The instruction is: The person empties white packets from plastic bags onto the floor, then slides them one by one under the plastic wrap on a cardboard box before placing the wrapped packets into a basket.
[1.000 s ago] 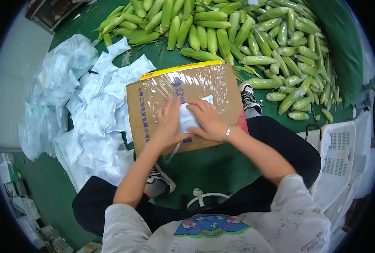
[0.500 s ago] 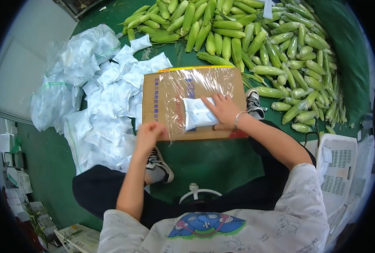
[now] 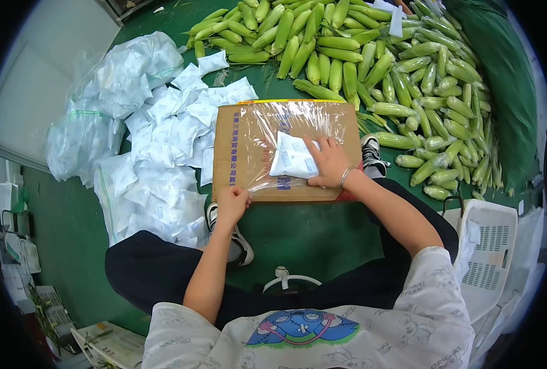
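Note:
A cardboard box (image 3: 227, 132) lies in front of me with clear plastic film (image 3: 264, 132) stretched over its top, wrinkled and shiny. On the film rests a white ice pack (image 3: 293, 158) with pale blue print. My right hand (image 3: 334, 165) grips the pack's right end, thumb on the near side and fingers over the top. At the box's near left corner, my left hand (image 3: 233, 203) is closed in a pinch on the film's edge. Creases run from that pinch toward the pack.
A heap of similar white packs (image 3: 169, 129) and full plastic bags (image 3: 117, 74) lie left. Green corn cobs (image 3: 292, 31) are piled beyond the box, with film-wrapped cobs (image 3: 452, 111) at right. A white plastic basket (image 3: 485, 246) stands at lower right.
My left hand has moved right and down to the box's near edge and now draws the film tight. The pack has turned and shifted slightly under my right hand.

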A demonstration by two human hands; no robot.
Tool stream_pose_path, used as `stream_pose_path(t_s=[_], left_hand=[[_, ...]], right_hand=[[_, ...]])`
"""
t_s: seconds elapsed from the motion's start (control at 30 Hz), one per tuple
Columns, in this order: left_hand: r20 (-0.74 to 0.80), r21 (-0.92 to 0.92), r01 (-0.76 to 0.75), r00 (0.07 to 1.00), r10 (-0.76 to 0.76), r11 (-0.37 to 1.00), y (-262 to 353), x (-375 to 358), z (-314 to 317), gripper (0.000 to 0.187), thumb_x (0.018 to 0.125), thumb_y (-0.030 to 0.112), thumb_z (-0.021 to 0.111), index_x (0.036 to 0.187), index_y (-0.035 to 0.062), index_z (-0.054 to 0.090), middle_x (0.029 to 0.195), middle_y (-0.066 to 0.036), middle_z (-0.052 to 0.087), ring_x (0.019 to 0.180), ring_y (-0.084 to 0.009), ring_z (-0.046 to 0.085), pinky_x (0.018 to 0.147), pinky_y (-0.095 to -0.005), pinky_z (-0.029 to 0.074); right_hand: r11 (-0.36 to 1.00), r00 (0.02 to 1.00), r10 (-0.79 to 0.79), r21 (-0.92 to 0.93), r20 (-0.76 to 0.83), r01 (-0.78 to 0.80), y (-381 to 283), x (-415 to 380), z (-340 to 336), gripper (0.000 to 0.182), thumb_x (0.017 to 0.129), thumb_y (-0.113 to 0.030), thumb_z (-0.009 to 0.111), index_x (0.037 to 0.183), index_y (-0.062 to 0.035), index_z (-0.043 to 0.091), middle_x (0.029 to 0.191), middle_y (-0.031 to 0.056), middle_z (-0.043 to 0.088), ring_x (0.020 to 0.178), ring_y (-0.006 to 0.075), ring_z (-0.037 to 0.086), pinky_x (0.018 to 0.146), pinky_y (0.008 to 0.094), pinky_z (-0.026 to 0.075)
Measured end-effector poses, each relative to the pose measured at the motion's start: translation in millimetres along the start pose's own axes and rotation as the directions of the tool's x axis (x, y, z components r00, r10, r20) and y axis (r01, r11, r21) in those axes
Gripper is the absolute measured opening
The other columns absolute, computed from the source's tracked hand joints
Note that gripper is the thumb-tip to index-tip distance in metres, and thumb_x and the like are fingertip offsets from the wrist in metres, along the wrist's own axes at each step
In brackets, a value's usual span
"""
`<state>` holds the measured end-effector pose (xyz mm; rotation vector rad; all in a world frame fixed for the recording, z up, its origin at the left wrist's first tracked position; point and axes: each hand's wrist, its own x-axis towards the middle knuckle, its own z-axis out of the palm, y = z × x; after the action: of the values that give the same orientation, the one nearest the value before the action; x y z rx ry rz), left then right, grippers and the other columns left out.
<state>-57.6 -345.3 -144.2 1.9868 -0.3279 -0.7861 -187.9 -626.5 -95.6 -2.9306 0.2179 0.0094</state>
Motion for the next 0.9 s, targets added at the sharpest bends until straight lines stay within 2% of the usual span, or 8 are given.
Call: stream_pose_path(t_s=[0.1,0.17,0.3,0.4,0.6,0.67,0.83,0.9], left_hand=[[-0.033,-0.367,0.003,0.999,-0.016,0.930,55.8,-18.9,-8.2,0.019,0.086,0.008,0.059,0.072,-0.0025,0.066,0.070,-0.004,0.066,0.059,-0.0138,0.062,0.054,-0.0288,0.049],[0.035,-0.275,-0.321,0.939,0.343,0.906,96.0,-22.1,2.3,0.014,0.081,0.004,0.059,0.073,-0.0046,0.066,0.068,-0.008,0.066,0.065,-0.0137,0.064,0.062,-0.0298,0.052],[0.124,0.153,-0.497,0.867,0.482,0.854,103.5,30.4,43.8,0.012,0.082,0.008,0.063,0.078,-0.0030,0.067,0.075,-0.010,0.067,0.073,-0.0202,0.066,0.070,-0.0327,0.052],[0.432,0.198,-0.918,0.397,0.810,0.344,94.9,45.7,44.7,0.032,0.084,0.014,0.067,0.112,0.0010,0.060,0.118,-0.015,0.060,0.105,-0.0345,0.058,0.087,-0.0384,0.048],[0.655,0.448,-0.888,0.406,0.638,0.105,115.5,54.0,46.0,0.066,0.073,0.009,0.072,0.133,0.0034,0.045,0.130,-0.016,0.052,0.116,-0.0355,0.053,0.095,-0.0419,0.045],[0.683,0.377,-0.918,0.365,0.633,0.123,121.6,57.6,37.8,0.070,0.068,0.008,0.074,0.132,0.0025,0.046,0.126,-0.016,0.052,0.112,-0.0359,0.055,0.093,-0.0421,0.046],[0.750,0.232,-0.941,0.335,0.570,0.248,124.4,50.1,29.0,0.076,0.060,0.003,0.077,0.130,0.0015,0.048,0.117,-0.018,0.056,0.105,-0.0377,0.058,0.088,-0.0419,0.049],[0.777,0.316,-0.902,0.424,0.466,0.294,134.7,35.7,26.5,0.074,0.061,0.003,0.077,0.130,0.0023,0.049,0.114,-0.019,0.058,0.102,-0.0387,0.059,0.086,-0.0424,0.050]], right_hand=[[0.998,0.995,0.064,0.014,0.071,-0.065,-4.7,1.1,-5.7,0.108,0.061,-0.047,0.079,0.148,-0.0082,0.027,0.122,0.0224,0.046,0.113,0.0403,0.046,0.094,0.0477,0.042],[1.000,0.992,0.009,0.000,0.124,-0.009,-9.6,5.6,-9.3,0.108,0.060,-0.047,0.079,0.147,-0.0081,0.028,0.122,0.0223,0.048,0.114,0.0404,0.047,0.094,0.0480,0.044],[0.989,0.923,-0.148,0.061,0.356,0.135,-23.5,20.4,-27.6,0.105,0.058,-0.047,0.078,0.145,-0.0092,0.032,0.126,0.0206,0.049,0.115,0.0406,0.049,0.091,0.0482,0.047],[0.964,0.896,-0.208,0.237,0.393,0.120,5.9,49.3,-25.6,0.095,0.053,-0.042,0.082,0.135,-0.0084,0.047,0.113,0.0202,0.056,0.105,0.0379,0.055,0.088,0.0423,0.049],[0.710,0.802,-0.277,0.675,0.529,-0.200,33.5,46.2,-12.0,0.074,0.058,-0.031,0.081,0.123,-0.0057,0.058,0.107,0.0170,0.060,0.103,0.0307,0.058,0.088,0.0377,0.048],[0.611,0.989,-0.149,0.787,0.011,0.084,38.8,12.9,7.2,0.057,0.069,-0.025,0.079,0.121,-0.0074,0.059,0.106,0.0129,0.063,0.099,0.0255,0.061,0.086,0.0367,0.049],[0.757,0.972,-0.043,0.642,0.231,-0.119,39.7,-35.6,-31.7,0.028,0.079,-0.016,0.069,0.104,-0.0042,0.067,0.089,0.0129,0.068,0.084,0.0247,0.066,0.077,0.0367,0.050],[0.843,0.999,0.036,0.538,-0.023,-0.018,46.3,-37.6,-45.0,0.017,0.078,-0.014,0.068,0.091,-0.0019,0.069,0.080,0.0149,0.067,0.075,0.0232,0.066,0.069,0.0365,0.050]])
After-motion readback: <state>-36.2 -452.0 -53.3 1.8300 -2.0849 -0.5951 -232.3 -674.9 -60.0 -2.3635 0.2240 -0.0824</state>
